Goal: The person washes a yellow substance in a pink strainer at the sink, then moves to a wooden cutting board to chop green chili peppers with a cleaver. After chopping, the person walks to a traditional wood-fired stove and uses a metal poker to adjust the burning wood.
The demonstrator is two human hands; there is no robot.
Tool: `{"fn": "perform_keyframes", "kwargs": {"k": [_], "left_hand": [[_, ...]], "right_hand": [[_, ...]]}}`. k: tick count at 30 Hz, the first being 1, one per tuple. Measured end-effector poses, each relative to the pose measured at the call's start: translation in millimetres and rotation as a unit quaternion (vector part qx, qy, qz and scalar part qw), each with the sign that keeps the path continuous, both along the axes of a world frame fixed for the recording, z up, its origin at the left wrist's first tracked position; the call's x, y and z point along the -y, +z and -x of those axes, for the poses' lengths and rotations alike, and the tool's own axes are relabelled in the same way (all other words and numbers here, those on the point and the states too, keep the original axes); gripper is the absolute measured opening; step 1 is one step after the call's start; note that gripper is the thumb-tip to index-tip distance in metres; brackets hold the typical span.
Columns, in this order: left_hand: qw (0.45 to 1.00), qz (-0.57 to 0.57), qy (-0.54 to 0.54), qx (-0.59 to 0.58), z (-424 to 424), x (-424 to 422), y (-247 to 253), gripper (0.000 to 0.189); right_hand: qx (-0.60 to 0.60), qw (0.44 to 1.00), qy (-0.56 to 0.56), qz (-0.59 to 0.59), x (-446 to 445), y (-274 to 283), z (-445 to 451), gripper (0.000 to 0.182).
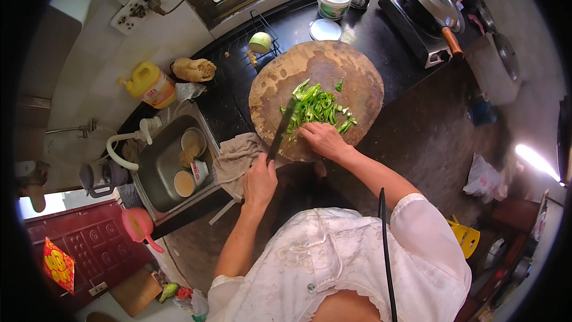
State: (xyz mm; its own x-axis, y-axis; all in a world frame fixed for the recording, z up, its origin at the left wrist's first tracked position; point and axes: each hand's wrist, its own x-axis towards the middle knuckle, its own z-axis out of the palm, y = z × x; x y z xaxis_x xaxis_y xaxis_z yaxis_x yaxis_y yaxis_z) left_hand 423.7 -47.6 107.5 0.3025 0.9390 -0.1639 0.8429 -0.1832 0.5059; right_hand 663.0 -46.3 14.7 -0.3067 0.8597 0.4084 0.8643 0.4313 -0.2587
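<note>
A thick round wooden chopping block (357,65) lies before me. Sliced green peppers (319,106) are heaped near its middle, with a few pieces strewn to the right. My left hand (260,181) grips the handle of a kitchen knife (282,129). Its dark blade slants up across the block's left side, seen nearly edge-on, its tip by a larger piece of green pepper (306,91). On the near side of the heap, my right hand (325,139) rests with bent fingers against the slices. Its fingertips are partly hidden, and I cannot tell whether they pinch anything.
Left of the block, a cloth (237,156) hangs beside a sink (163,192) holding bowls. A cut pale-green vegetable (260,43) lies by a wire rack. Behind stand a white tub (333,2) and its lid (325,30). A lidded wok (429,2) sits on the stove (413,38).
</note>
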Motion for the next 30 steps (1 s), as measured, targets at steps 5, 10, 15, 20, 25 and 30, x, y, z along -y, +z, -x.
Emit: {"fn": "perform_keyframes", "kwargs": {"k": [5, 10, 15, 20, 25, 30], "left_hand": [[0.997, 0.035, -0.06, -0.026, 11, 11, -3, 0.017], [0.992, 0.046, -0.091, -0.068, 11, 8, -3, 0.016], [0.992, 0.05, -0.091, -0.077, 4, 2, -20, 0.018], [0.995, 0.008, -0.097, -0.009, 19, -7, -23, 0.018], [1.0, -0.011, 0.015, -0.003, 19, -7, -19, 0.018], [0.998, 0.041, 0.052, -0.021, -21, 3, -36, 0.022]], "right_hand": [[-0.007, 1.0, -0.01, 0.001, 8, -7, -3, 0.017], [-0.016, 1.0, -0.025, -0.01, 10, -8, 1, 0.011], [-0.028, 0.999, -0.028, 0.037, 13, 0, 2, 0.007], [-0.154, 0.983, -0.09, 0.047, 26, 22, -25, 0.018], [-0.162, 0.925, -0.303, 0.164, 56, 34, -57, 0.059], [-0.179, 0.901, -0.324, 0.227, 41, 22, -45, 0.065]]}}
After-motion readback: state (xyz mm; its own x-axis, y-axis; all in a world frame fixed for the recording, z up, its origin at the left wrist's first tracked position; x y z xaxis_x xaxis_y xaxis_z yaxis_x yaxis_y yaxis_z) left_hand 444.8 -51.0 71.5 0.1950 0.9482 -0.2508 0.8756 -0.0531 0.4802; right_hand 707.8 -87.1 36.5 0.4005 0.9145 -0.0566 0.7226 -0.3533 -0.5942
